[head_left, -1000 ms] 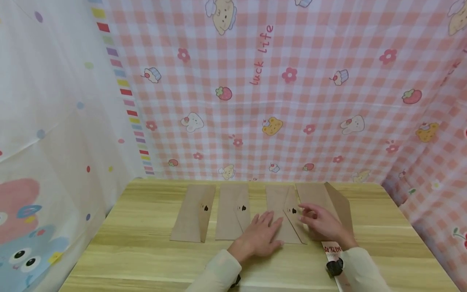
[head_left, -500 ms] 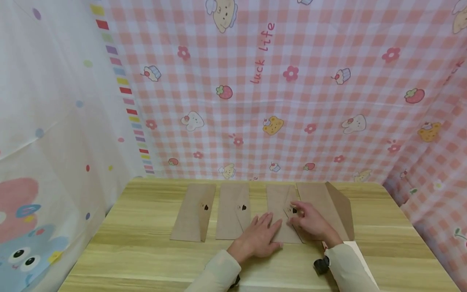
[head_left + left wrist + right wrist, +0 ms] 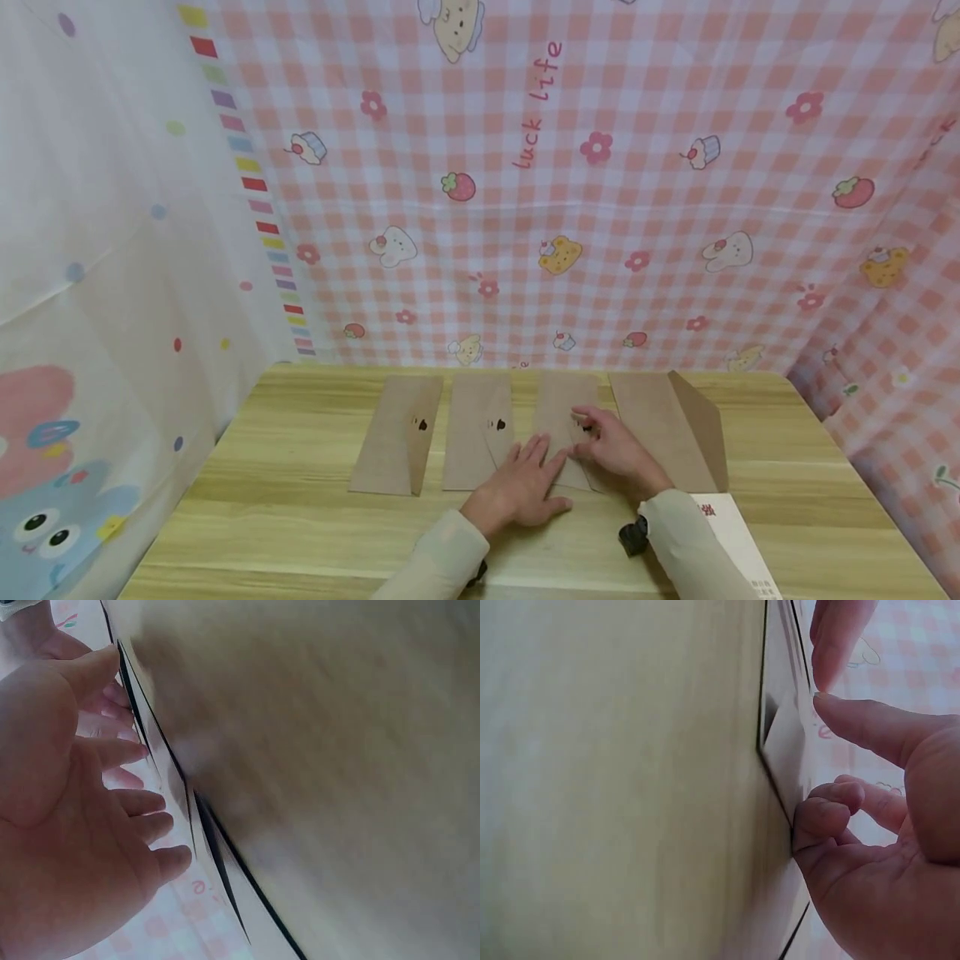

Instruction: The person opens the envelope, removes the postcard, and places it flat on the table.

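Several brown paper envelopes lie in a row in the head view. My left hand [image 3: 519, 487] rests palm down, fingers outstretched, across the lower right part of the second envelope [image 3: 468, 425] and the left edge of the third envelope [image 3: 562, 396]. My right hand [image 3: 618, 446] touches the flap of that third envelope with bent fingertips, covering part of its dark printed mark. In the right wrist view, thumb [image 3: 870, 724] and curled fingers [image 3: 821, 821] stand apart at the paper. Beside it, the rightmost envelope [image 3: 648, 408] has its flap folded out.
The leftmost envelope [image 3: 386, 437] lies with its flap down. A white card with red print [image 3: 731, 533] is partly under the right sleeve [image 3: 686, 533]. The wood-grain table [image 3: 285, 500] ends at a pink checked cloth [image 3: 510, 217] behind.
My right hand has moved left onto the third envelope's flap, and that envelope has slid slightly left. More of the white card shows. My left hand has barely moved.
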{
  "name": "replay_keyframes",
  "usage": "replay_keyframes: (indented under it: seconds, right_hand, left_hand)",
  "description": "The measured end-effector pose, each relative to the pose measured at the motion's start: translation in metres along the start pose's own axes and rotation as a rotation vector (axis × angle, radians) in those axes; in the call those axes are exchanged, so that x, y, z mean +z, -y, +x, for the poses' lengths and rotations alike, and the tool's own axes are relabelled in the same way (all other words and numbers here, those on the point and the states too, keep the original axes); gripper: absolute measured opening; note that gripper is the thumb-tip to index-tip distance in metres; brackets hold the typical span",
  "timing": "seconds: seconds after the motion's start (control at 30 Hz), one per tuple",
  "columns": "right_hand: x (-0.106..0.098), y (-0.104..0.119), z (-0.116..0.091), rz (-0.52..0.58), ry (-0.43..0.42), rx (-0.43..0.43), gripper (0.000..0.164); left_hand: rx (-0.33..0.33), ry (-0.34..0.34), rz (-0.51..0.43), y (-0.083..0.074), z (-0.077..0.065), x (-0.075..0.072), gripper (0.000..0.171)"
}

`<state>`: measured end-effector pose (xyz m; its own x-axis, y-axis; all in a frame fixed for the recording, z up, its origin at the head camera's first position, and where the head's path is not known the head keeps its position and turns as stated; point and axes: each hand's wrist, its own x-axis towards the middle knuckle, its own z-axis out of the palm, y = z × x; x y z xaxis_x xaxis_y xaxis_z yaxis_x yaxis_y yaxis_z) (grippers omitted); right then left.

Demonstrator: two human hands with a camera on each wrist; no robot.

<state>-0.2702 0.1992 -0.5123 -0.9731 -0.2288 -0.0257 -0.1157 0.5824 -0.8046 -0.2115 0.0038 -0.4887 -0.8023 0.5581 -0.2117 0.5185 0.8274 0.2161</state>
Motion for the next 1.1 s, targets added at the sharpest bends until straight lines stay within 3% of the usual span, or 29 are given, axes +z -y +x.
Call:
replay_keyframes:
  seconds: [0.6, 0.73, 0.83, 1.0, 1.1]
  right_hand:
    - [0.0002, -0.0008, 0.0058, 0.038, 0.024, 0.062, 0.070]
    - [0.0034, -0.0015, 0.0085, 0.057, 0.025, 0.031, 0.047]
    - [0.0067, -0.0011, 0.0092, 0.057, 0.012, 0.042, 0.042]
    - [0.0090, 0.0006, 0.0073, 0.031, -0.020, 0.093, 0.069]
    - [0.0073, 0.0006, 0.0059, 0.008, -0.023, 0.105, 0.074]
  left_hand:
    - [-0.072, 0.091, 0.057, -0.0023, -0.0090, -0.0028, 0.073]
    - [-0.079, 0.091, 0.050, -0.0017, -0.0093, -0.0025, 0.073]
    - [-0.092, 0.095, 0.046, -0.0021, -0.0100, -0.0017, 0.073]
    - [-0.100, 0.091, 0.048, -0.0037, -0.0095, -0.0014, 0.072]
    - [-0.089, 0.073, 0.062, -0.0037, -0.0070, -0.0011, 0.072]
